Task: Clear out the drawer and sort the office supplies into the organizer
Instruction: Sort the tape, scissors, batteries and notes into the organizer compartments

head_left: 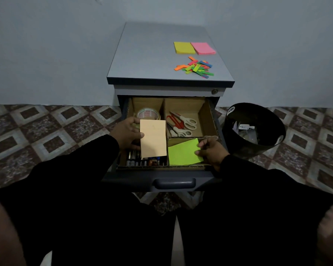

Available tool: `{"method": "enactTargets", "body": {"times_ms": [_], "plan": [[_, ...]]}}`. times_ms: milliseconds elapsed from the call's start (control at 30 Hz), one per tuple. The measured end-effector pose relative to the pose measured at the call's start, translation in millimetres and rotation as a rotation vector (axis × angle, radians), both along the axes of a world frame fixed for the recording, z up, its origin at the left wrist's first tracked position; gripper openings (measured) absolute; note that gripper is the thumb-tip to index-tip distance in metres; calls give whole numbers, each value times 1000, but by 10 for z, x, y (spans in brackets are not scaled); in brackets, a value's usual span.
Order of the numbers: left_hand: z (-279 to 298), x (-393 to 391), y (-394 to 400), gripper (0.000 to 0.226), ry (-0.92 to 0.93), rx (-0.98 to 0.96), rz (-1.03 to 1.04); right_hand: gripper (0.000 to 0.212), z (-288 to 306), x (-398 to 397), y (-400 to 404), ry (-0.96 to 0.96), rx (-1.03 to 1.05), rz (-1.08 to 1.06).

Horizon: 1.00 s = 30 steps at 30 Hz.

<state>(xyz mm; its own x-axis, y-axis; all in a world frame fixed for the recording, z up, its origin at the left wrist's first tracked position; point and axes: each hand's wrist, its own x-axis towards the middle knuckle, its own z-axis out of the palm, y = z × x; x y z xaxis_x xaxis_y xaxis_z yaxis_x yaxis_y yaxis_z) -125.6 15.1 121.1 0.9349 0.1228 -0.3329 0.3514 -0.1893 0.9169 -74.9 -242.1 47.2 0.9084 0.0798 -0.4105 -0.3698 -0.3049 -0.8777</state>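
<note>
left hand (127, 133) gripped a pale orange sticky-note pad (153, 138) over the open drawer's (173, 182) cardboard organizer (207, 120). right hand (211, 150) pinched a green sticky-note pad (183, 153) in the near-right compartment.

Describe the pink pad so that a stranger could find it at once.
Look at the top of the grey cabinet, above the open drawer. Near its far right corner two pads lie side by side, above a heap of small coloured tabs. The pink pad is the right one; its neighbour, the yellow pad, lies left of it.
</note>
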Motion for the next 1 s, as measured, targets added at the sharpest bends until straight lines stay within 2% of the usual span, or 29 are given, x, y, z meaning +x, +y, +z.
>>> {"method": "enactTargets", "body": {"times_ms": [467,700,867,1000], "plan": [[-7,-55,83,29,-14,-22,-17,35,12,79,23,-54,-423,135],[-84,-56,59,26,-15,-26,-29,34,55,85,-43,-17,-469,180],[-89,-51,52,29,-11,-21,-45,35,47,47,-74,-57,-382,154],[-117,-56,61,26,-13,-12,-35,36,96,-5,-94,-63,-409,202]]}}
